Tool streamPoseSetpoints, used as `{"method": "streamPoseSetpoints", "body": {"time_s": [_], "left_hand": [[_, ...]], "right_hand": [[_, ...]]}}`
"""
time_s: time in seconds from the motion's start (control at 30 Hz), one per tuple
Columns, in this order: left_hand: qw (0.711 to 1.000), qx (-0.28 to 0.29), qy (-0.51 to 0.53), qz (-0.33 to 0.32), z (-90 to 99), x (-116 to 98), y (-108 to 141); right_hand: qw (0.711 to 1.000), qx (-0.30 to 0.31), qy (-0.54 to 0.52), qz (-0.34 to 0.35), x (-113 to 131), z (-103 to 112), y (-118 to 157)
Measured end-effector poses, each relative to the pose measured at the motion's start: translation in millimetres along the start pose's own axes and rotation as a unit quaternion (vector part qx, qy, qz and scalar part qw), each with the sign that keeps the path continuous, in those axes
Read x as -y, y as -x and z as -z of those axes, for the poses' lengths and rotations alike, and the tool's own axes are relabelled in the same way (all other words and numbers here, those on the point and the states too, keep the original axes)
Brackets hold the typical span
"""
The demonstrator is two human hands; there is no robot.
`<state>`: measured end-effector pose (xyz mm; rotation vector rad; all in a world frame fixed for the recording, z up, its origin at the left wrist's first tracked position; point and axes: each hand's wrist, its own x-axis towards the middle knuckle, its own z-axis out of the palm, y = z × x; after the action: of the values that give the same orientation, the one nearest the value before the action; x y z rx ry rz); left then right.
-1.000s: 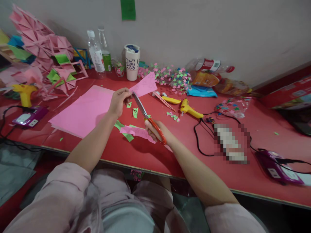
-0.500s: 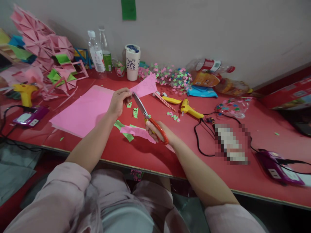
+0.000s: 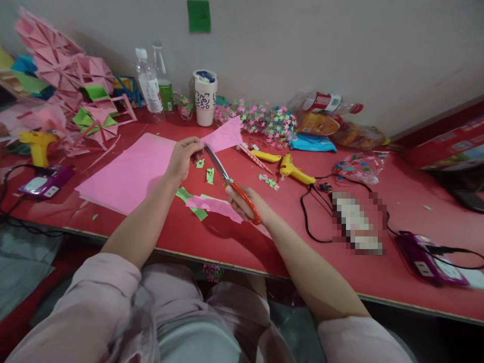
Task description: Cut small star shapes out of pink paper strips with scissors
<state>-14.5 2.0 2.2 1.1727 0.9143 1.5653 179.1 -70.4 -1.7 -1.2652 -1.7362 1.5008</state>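
Pink paper piece [image 3: 226, 135] is pinched by its narrow end in the left hand [image 3: 183, 159], the nearer one, and spreads rightward. Scissors [image 3: 227, 178] are gripped in the right hand [image 3: 254, 198], long axis slanted far-left, tips at the pinched end; contact cannot be told. Red tabletop [image 3: 286, 201] is left open toward the yellow glue gun [image 3: 297, 172]; its front edge is crossed by both forearms.

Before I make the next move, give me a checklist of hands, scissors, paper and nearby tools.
1. Left hand gripping the pink paper piece: ok.
2. Right hand holding the scissors by their orange handles: ok.
3. Left hand well clear of the blade tips: not ok, they are right beside its fingertips.
4. Stacked pink sheets away from the blades: ok, off to the left.
5. Nearer yellow glue gun apart from the scissors: ok.
6. Blades biting the paper: cannot tell.
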Motion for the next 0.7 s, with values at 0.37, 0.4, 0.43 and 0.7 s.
{"method": "streamPoseSetpoints", "body": {"time_s": [0.37,0.4,0.43,0.7], "left_hand": [[1.000,-0.002,0.018,-0.011,-1.9,3.6,0.6],[1.000,-0.003,0.013,-0.013,-1.1,3.3,0.2],[1.000,-0.004,0.008,-0.014,-0.4,3.0,-0.2],[1.000,-0.004,-0.011,-0.013,1.2,1.4,-2.3]], "right_hand": [[1.000,-0.006,-0.012,-0.010,4.3,-0.4,0.7],[1.000,-0.005,-0.009,-0.012,4.2,-0.2,0.6],[1.000,-0.005,-0.008,-0.013,4.0,0.0,0.5],[1.000,-0.011,0.003,-0.013,2.3,0.0,-1.3]]}}
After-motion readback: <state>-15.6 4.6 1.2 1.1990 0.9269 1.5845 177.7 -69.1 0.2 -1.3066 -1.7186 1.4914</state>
